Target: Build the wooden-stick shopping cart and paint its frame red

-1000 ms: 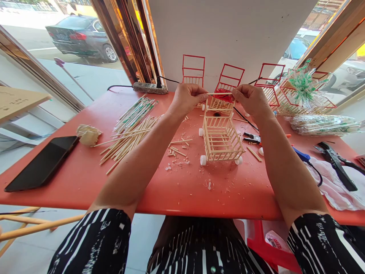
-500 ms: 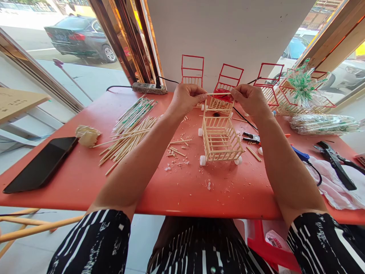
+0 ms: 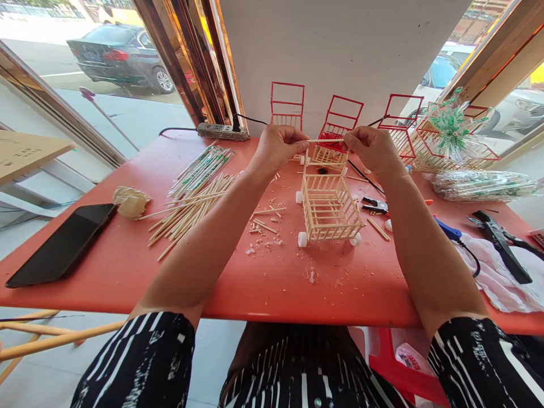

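A thin wooden stick (image 3: 326, 140) spans between my two hands, across the raised back of a small stick-built cart (image 3: 331, 207). My left hand (image 3: 283, 144) pinches its left end between thumb and fingers. At the other end, my right hand (image 3: 372, 148) pinches the stick the same way. The cart has slatted sides and white wheels, and it stands upright on the table. Whether the stick is fixed to the cart's uprights cannot be made out, since the fingertips cover both corners.
The red table (image 3: 263, 294) carries loose sticks (image 3: 191, 212), wrapped sticks (image 3: 202, 170) and a phone (image 3: 62, 243). Pliers (image 3: 374, 205) and a blue-handled tool (image 3: 447, 228) lie right, by a white cloth (image 3: 505, 277). Red-framed carts (image 3: 287, 102) and a power strip (image 3: 223, 131) stand behind.
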{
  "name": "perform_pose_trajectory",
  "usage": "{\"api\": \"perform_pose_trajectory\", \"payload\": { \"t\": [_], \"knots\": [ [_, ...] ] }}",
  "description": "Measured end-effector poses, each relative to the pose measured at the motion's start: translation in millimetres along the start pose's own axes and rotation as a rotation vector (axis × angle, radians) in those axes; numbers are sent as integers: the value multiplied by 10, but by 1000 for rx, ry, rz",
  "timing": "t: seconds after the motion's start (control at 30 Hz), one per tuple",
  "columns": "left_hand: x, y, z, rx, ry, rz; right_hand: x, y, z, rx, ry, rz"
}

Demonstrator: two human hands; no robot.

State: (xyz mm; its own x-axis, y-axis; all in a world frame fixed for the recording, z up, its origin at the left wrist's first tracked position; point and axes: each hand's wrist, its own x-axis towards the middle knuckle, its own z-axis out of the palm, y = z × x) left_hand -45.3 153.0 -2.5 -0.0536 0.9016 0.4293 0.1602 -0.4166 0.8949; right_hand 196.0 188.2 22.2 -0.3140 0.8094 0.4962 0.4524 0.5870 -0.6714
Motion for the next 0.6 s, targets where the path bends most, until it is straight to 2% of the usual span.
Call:
{"api": "perform_pose_trajectory", "payload": {
  "t": [0.6],
  "knots": [
    [6,-13,-10,19,-26,26,-5,-9,7,-22,-1,3]
  ]
}}
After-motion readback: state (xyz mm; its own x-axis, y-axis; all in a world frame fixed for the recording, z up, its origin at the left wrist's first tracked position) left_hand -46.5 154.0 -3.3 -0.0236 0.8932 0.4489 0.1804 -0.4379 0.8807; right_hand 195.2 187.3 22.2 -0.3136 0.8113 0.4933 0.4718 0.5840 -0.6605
